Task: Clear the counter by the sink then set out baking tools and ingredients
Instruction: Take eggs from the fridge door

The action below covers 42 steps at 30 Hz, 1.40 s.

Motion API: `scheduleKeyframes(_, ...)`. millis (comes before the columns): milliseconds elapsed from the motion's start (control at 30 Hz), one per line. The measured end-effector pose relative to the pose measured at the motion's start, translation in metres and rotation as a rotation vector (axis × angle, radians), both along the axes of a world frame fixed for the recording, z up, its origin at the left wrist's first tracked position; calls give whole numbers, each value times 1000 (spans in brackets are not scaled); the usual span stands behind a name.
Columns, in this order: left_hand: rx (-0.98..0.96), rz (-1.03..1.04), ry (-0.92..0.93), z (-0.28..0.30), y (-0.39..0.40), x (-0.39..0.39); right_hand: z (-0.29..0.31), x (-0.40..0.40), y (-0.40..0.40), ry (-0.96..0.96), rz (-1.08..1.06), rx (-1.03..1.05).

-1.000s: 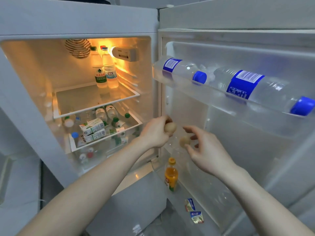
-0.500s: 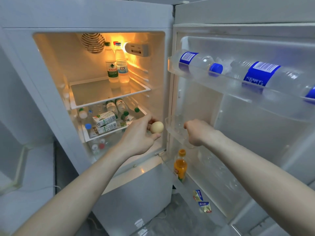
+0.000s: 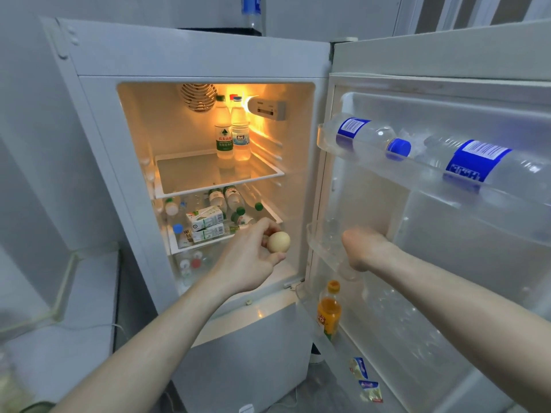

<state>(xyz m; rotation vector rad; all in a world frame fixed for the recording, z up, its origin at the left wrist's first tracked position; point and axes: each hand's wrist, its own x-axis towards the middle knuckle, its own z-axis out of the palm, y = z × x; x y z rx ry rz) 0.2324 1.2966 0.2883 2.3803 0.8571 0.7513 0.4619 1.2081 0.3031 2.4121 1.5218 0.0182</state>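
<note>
I stand at an open white fridge (image 3: 202, 49). My left hand (image 3: 253, 257) grips a pale egg (image 3: 278, 241) in front of the lower shelf. My right hand (image 3: 362, 247) reaches into the clear egg tray (image 3: 320, 248) on the open door (image 3: 432, 55); its fingers are hidden behind the tray, so whether it holds an egg cannot be seen. Milk cartons (image 3: 205, 223) lie on the lower shelf.
Two upright water bottles (image 3: 232, 135) stand on the top glass shelf. Large blue-labelled bottles (image 3: 372, 138) lie in the upper door rack. An orange juice bottle (image 3: 329, 311) and small butter packets (image 3: 365, 380) sit in the bottom door rack. A white counter (image 3: 59, 293) is at left.
My right hand, which pinched an egg near the left hand, has gone into the door's egg tray. The left hand keeps its egg. The camera has pulled back.
</note>
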Motion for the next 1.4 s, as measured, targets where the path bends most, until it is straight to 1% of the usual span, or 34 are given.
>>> scheduleKeyframes(67,-16,14,-6,-3,-1,-2,3,0,-4,38,-15,64)
scheduleKeyframes(167,-72,57,-30,-9,-4,-8,10,1,-11,150,-38,249)
scheduleKeyframes(233,-112,92,-76,-14,-9,-14,13,-4,-20,291,-22,399)
scheduleKeyframes(333,-220,151,-151,-21,-21,-28,11,-23,-42,514,101,575)
scheduleKeyframes(433,-300,212,-206,-28,-39,-44,0,-49,-60,735,176,657)
scheduleKeyframes(567,-355,330,-240,-34,-76,-66,-24,-80,-65,968,251,675)
scheduleKeyframes(667,-358,468,-280,-42,-114,-82,-41,-100,-71,1108,340,611)
scheduleKeyframes(800,-342,675,-324,-54,-169,-99,-59,-120,-84,1205,473,499)
scheduleKeyframes(900,-329,855,-334,-63,-229,-109,-74,-135,-104,1283,580,359)
scheduleKeyframes(1033,-375,1092,-351,-78,-316,-120,-89,-157,-136,1351,717,172)
scheduleKeyframes(1133,-403,1265,-332,-77,-382,-125,-94,-176,-163,1408,792,27)
scheduleKeyframes(1300,-371,1503,-373,-74,-484,-134,-93,-215,-215,1449,948,-162)
scheduleKeyframes(1367,-345,1597,-402,-73,-526,-136,-87,-232,-242,1460,1047,-237)
scheduleKeyframes(1400,-344,1618,-412,-75,-537,-137,-86,-236,-249,1464,1077,-255)
